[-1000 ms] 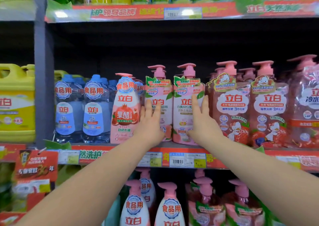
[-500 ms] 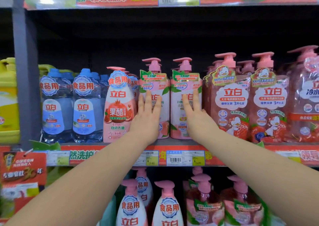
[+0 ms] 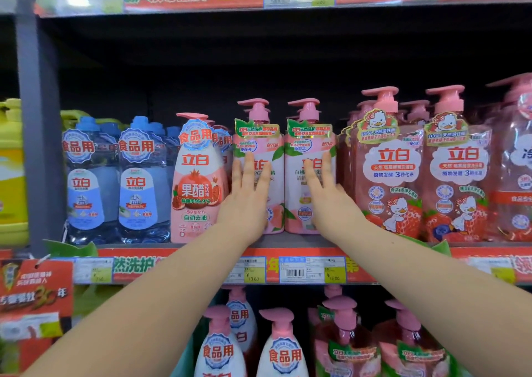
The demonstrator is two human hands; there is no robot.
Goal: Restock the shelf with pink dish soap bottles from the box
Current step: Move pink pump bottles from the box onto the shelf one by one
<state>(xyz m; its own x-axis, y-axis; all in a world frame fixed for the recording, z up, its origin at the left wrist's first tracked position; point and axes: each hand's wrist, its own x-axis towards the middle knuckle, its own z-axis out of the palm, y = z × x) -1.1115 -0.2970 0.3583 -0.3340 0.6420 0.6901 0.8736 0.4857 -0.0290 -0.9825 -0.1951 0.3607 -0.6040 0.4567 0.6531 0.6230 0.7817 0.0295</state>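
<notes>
now that both pink dish soap bottles (image 3: 258,157) sit pushed further back on the shelf (image 3: 288,242), my left hand (image 3: 246,201) and right hand (image 3: 328,201) rest flat-open against them, gripping nothing; next come more from the unseen box.

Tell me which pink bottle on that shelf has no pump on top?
The pomegranate-label bottle, left of the left hand: it has a flat flip cap, unlike its pump-topped pink neighbours.

2 soap bottles (image 3: 257,157) side by side on shelf (image 3: 288,242), hands (image 3: 244,204) before them
</notes>
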